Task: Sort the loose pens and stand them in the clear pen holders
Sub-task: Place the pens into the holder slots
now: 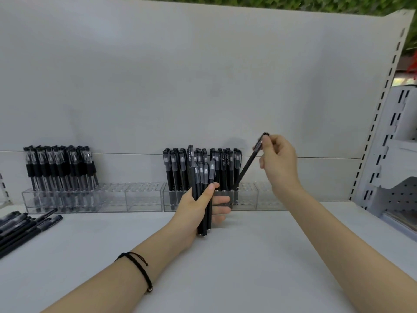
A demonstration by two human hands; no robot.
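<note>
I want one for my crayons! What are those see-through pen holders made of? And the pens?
The pen holders look like clear, glossy hard plastic, probably acrylic: pen tips show through the walls. The pen pinched by the right hand looks like dull black plastic, though metal cannot be ruled out.

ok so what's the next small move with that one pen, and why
Probably tip the slim black pen upright and push it down. The right hand pinches its cap end, it leans, and its tip sits at a hole of the clear plastic pen holder; the left hand grips a bundle of black pens.
</note>
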